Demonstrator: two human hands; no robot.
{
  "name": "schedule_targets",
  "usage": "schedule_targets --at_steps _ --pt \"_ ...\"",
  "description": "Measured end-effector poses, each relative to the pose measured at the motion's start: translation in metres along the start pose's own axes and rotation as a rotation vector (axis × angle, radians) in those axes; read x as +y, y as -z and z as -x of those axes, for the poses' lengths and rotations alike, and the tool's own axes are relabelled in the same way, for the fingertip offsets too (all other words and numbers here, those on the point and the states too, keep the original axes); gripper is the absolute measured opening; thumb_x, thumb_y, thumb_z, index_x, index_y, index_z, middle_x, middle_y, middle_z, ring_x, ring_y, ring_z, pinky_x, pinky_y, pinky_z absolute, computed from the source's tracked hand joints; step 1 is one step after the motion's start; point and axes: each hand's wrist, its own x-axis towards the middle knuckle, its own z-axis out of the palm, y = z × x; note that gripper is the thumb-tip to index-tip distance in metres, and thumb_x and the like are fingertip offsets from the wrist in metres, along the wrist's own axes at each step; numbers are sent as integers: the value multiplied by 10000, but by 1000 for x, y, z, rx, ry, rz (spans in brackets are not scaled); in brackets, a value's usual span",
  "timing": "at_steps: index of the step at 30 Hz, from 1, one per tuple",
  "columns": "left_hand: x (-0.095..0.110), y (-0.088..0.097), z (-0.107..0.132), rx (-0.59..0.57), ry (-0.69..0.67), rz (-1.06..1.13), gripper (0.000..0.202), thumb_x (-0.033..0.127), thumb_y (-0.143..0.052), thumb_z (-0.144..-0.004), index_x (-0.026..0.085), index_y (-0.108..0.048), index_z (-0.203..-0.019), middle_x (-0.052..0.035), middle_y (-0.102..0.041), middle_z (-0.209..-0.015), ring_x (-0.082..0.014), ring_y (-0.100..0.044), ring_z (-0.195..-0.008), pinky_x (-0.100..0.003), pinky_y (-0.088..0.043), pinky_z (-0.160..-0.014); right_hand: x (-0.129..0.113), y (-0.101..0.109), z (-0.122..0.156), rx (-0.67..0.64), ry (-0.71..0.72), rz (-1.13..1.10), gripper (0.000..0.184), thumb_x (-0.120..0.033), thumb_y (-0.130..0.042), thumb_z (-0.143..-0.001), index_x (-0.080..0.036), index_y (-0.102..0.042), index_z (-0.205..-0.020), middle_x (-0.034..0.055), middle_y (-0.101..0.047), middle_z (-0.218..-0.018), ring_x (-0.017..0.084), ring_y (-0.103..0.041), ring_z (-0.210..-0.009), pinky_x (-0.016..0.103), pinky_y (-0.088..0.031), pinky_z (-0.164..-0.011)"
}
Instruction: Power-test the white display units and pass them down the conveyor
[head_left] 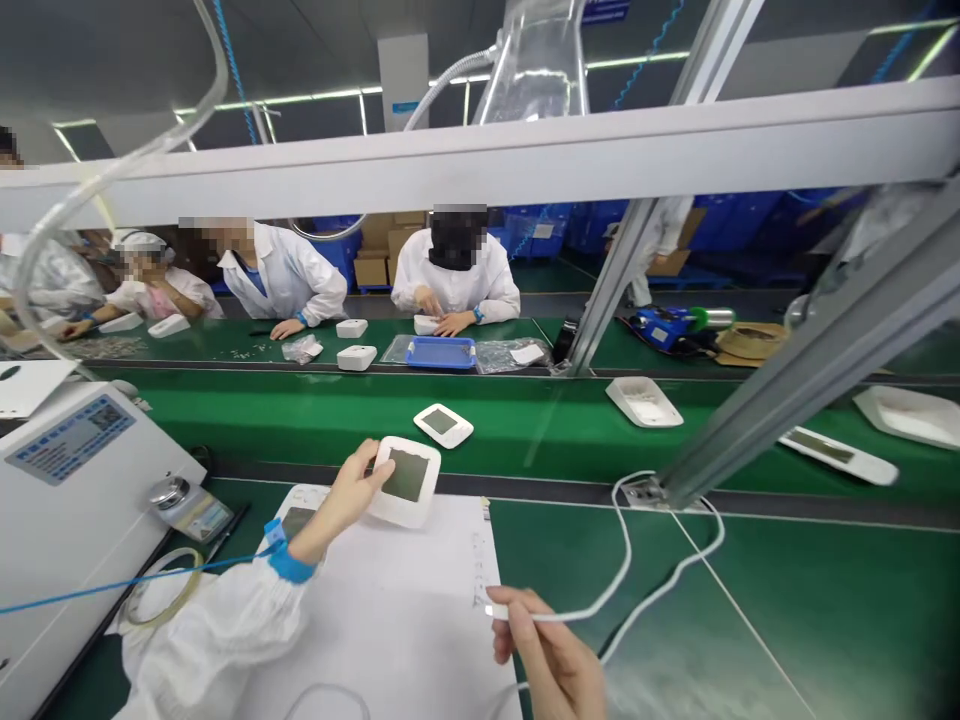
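My left hand [349,500] grips a white device with a grey screen [406,482] by its left side, thumb on the front. The device is tilted above a white paper sheet [420,620] at the edge of the green belt. Between thumb and fingers, my right hand [551,645] pinches the plug end of a white cable [581,612], whose tip points left over the sheet's right edge. Another white screen device [300,508] lies partly hidden behind my left wrist. A similar white device [444,425] lies on the belt just beyond.
A green conveyor belt [525,400] runs across, carrying white casings [645,402]. A slanted metal post [817,330] stands at right. At left are a white machine box [82,500] and a tape roll [166,590]. Co-workers in white coats [457,275] sit opposite.
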Motion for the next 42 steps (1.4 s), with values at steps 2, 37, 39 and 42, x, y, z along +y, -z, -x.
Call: schedule_targets --at_steps 2,37,39,42 --pt "3 -24 24 -43 44 181 397 498 -571 -959 170 -660 -1165 -100 -742 -1112 -273 -710 -968 -421 -563 -837 -3 0 0 7 -4 -22 358 -561 -692 -884 -216 -780 -839 45 -708 -710 178 -622 -546 281 -537 -547" --pt "22 -65 91 -176 168 502 618 398 -788 -814 225 -508 -1337 -110 -678 -1317 -321 -652 -1166 -373 -544 -914 4 4 -5 -141 -108 -86 178 -371 -715 -919 -229 -665 -1015 6 -730 -785 154 -674 -622 250 -577 -593" --pt "27 -60 99 -293 103 308 727 294 -749 -859 264 -355 -1470 -105 -626 -1401 -300 -605 -1251 -369 -494 -1007 2 5 -7 -103 -94 -90 178 -384 -704 -929 -222 -664 -991 1 -717 -763 149 -662 -599 251 -566 -589" --pt "33 -56 107 -368 129 49 791 225 -668 -899 272 -189 -1526 -103 -700 -1282 -294 -654 -1175 -357 -515 -932 -2 5 -8 -91 -74 -72 187 -400 -698 -929 -221 -662 -968 -4 -704 -728 155 -650 -588 256 -553 -574"
